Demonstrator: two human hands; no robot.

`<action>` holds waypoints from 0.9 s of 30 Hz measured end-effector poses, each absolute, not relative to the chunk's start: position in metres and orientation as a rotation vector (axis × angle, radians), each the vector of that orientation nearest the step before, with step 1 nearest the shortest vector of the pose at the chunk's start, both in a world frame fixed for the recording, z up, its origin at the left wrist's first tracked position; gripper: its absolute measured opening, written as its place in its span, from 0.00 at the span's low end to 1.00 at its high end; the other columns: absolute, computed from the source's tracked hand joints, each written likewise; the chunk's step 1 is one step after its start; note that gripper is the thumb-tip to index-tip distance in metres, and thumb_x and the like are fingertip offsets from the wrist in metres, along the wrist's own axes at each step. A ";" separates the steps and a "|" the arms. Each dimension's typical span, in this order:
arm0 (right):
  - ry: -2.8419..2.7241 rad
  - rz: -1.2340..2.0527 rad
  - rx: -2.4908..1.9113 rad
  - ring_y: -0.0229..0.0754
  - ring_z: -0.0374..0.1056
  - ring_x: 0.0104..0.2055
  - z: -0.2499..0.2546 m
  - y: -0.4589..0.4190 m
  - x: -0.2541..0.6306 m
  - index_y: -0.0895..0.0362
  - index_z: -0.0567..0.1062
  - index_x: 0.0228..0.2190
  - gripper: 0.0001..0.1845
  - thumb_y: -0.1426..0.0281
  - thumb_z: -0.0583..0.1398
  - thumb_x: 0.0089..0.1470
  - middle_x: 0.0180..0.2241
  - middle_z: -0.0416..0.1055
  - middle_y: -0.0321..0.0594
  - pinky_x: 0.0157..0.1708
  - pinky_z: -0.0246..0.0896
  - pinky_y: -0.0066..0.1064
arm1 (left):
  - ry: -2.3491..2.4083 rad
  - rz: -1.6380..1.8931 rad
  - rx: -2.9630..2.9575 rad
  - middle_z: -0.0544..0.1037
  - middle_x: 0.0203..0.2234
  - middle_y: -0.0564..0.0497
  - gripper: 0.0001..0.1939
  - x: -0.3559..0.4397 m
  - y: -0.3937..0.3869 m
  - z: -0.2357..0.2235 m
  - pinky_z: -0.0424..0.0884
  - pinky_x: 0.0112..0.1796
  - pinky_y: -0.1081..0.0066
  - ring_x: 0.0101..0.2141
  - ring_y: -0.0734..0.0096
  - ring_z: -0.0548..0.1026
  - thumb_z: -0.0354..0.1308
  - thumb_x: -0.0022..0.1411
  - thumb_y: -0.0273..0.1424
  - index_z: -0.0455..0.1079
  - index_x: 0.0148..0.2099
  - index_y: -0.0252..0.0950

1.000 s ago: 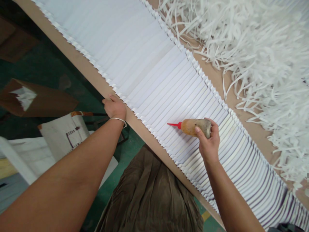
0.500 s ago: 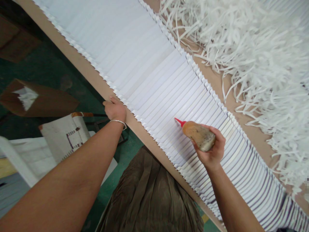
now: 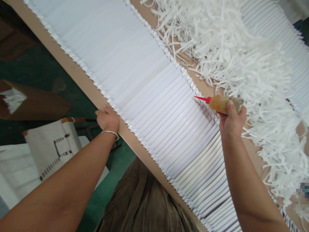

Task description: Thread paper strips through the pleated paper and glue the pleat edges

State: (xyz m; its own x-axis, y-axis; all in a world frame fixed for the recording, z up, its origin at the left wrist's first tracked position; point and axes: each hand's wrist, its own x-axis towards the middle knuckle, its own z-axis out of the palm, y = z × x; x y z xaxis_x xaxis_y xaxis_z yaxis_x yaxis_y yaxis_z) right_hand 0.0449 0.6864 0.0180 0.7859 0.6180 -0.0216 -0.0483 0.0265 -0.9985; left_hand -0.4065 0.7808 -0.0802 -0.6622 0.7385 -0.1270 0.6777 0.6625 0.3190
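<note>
In my right hand [image 3: 234, 117] is a squeeze glue bottle [image 3: 218, 103], stained yellow-brown, with a red pointed nozzle. The nozzle points left, over the far edge of a long row of overlapping white strips [image 3: 154, 106]. Whether its tip touches them I cannot tell. The strips lie side by side across the table, their ends forming jagged edges; shiny wet-looking spots show on some. My left hand [image 3: 107, 120], with a bracelet at the wrist, is closed over the near table edge [image 3: 126, 133], its fingers partly hidden.
A heap of loose, narrow white strips [image 3: 217, 48] lies beyond the row. Further back is another band of white strips [image 3: 267, 22]. Below the table, at left, are an open cardboard box [image 3: 43, 103] with white scraps and a cloth-covered seat [image 3: 56, 145] on the green floor.
My right hand has carried the glue bottle away from me, from the middle of the strips to their far edge. My left hand keeps its place on the table edge. The view has shifted slightly.
</note>
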 end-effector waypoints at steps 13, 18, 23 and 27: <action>-0.465 0.591 -1.454 0.39 0.74 0.36 0.001 0.694 0.044 0.53 0.69 0.41 0.25 0.60 0.73 0.47 0.38 0.72 0.33 0.35 0.78 0.37 | 2.674 0.323 1.136 0.78 0.47 0.26 0.21 -0.408 0.783 -0.085 0.72 0.48 0.57 0.48 0.50 0.79 0.39 0.78 0.38 0.65 0.50 0.25; -0.493 0.649 -1.450 0.37 0.73 0.36 0.006 0.674 0.023 0.53 0.70 0.42 0.26 0.59 0.73 0.46 0.38 0.72 0.32 0.38 0.77 0.37 | 2.646 0.356 1.132 0.77 0.48 0.25 0.22 -0.407 0.781 -0.082 0.71 0.49 0.56 0.50 0.49 0.79 0.38 0.79 0.39 0.65 0.51 0.24; -0.516 0.688 -1.454 0.35 0.72 0.39 0.011 0.653 -0.003 0.53 0.71 0.42 0.26 0.60 0.74 0.45 0.39 0.72 0.32 0.45 0.74 0.37 | 2.618 0.361 1.125 0.76 0.49 0.23 0.26 -0.405 0.780 -0.077 0.70 0.51 0.54 0.51 0.49 0.78 0.36 0.79 0.39 0.65 0.53 0.20; -0.536 0.717 -1.517 0.35 0.70 0.40 0.010 0.634 -0.024 0.53 0.71 0.43 0.26 0.59 0.73 0.46 0.39 0.71 0.32 0.46 0.71 0.35 | 2.604 0.366 1.127 0.76 0.49 0.24 0.27 -0.404 0.779 -0.077 0.70 0.52 0.54 0.52 0.50 0.77 0.35 0.79 0.40 0.63 0.55 0.19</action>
State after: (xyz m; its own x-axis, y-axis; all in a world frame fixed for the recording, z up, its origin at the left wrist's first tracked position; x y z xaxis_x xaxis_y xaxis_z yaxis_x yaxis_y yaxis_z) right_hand -0.0241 0.6337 0.0099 0.6925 0.7117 -0.1183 -0.0883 -0.0792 -0.9929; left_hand -0.4037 0.7794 -0.0772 -0.6568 0.7383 -0.1534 0.6674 0.6638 0.3374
